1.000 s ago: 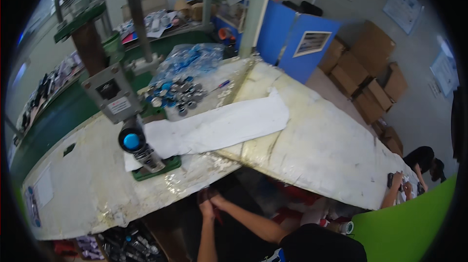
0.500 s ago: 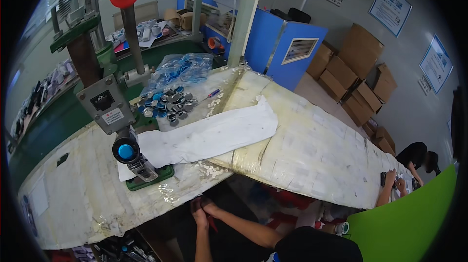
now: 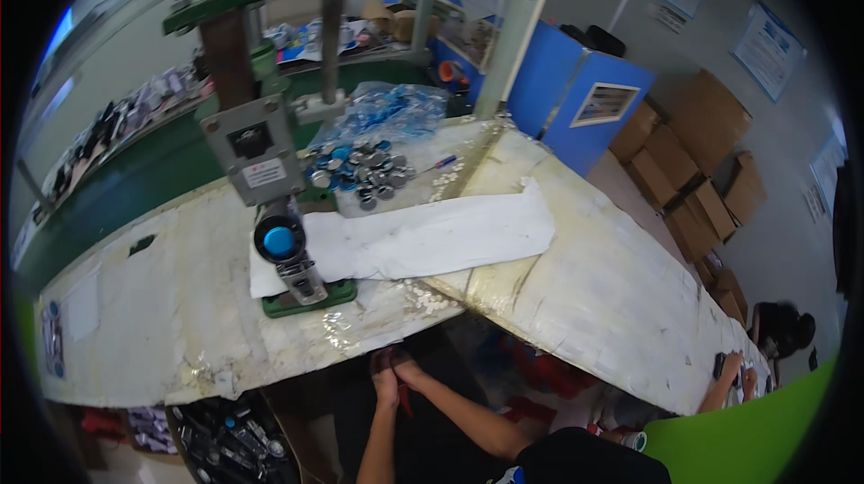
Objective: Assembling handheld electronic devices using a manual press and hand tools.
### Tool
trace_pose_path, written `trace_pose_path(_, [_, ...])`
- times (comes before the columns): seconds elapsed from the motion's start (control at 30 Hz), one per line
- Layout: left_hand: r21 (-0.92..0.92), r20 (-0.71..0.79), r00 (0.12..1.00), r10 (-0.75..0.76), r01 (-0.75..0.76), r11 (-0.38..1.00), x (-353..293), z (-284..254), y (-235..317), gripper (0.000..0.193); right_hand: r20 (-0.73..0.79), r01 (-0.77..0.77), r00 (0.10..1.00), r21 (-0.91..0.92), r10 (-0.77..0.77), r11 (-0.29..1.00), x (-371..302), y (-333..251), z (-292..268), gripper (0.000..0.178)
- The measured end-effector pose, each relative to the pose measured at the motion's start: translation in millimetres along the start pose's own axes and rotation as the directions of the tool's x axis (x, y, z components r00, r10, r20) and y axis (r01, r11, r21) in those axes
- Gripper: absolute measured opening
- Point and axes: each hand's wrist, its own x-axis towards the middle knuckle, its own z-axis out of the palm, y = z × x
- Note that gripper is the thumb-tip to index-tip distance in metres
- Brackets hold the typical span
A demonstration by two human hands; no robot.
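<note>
In the head view, on your side of the desk [image 3: 594,286], your left hand [image 3: 384,378] and right hand [image 3: 408,370] meet; I cannot tell whether they grip anything. A red thing [image 3: 405,404] shows between your wrists. A white cloth [image 3: 459,234] stretches right from the lever press [image 3: 252,153], near loose round caps [image 3: 364,176].

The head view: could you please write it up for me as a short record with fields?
Left hand: low, below the worktable's near edge, close against the right hand
Right hand: beside the left hand
At the hands: a narrow red thing; whether it is gripped cannot be told
Press: on the worktable, with a blue disc in its round black holder
Cloth: white, stretching rightward from the press
Behind the cloth: blue and silver caps, piled; bluish plastic bag
Far right: cartons
</note>
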Motion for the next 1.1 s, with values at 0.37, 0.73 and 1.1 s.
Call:
trace_pose_path(0.37, [-0.043, 0.002, 0.998, 0.057, -0.057, 0.997, 1, -2, -16, 0.025, -0.025, -0.02, 0.999, 0.209, 0.025, 0.978, -7, -3, -1, 0.033])
trace_pose_path(0.73, [-0.015, -0.014, 1.0, 0.022, -0.022, 1.0, 0, 1, -9, 0.02, 0.002, -0.042, 0.999, 0.315, 0.044, 0.948, 2, 15, -1, 0.04])
trace_pose_path(1.1, [-0.025, 0.015, 0.998, 0.063, -0.063, 0.998, 1, 1, -13, 0.024, 0.028, -0.094, 0.996, 0.316, 0.089, 0.944, 0, 12, -4, 0.038])
